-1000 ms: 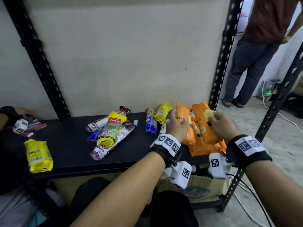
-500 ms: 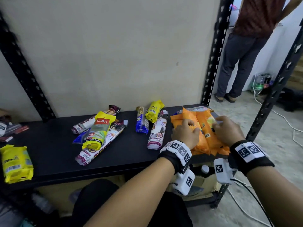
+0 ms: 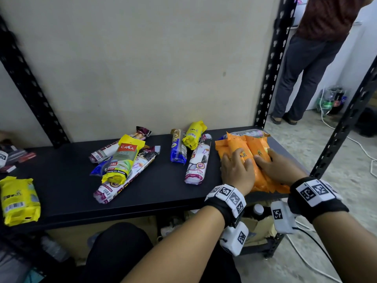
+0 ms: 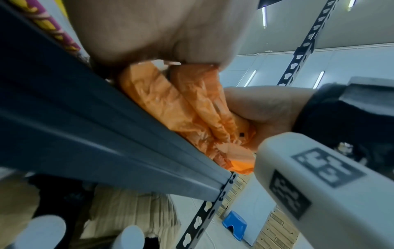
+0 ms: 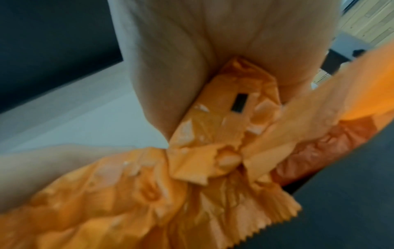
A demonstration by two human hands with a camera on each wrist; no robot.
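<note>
A stack of orange packets (image 3: 240,146) lies at the right end of the black shelf (image 3: 61,190). My left hand (image 3: 236,170) rests flat on top of the stack with its fingers spread. My right hand (image 3: 275,168) lies on the stack's right side, fingers stretched leftward over the packets. The left wrist view shows the palm pressing the orange packets (image 4: 170,104) down at the shelf's front edge. In the right wrist view the crinkled orange packets (image 5: 149,193) fill the frame under the palm.
Left of the stack lie a white and purple roll (image 3: 196,162), a blue roll (image 3: 178,150), a yellow packet (image 3: 193,133) and a pile topped by a yellow Casa pack (image 3: 122,162). Another yellow packet (image 3: 18,201) sits far left. A person (image 3: 306,68) stands beyond the rack post (image 3: 269,68).
A second ago both hands held orange packets upright. They have since laid them down onto the stack, and now both hands lie flat on it.
</note>
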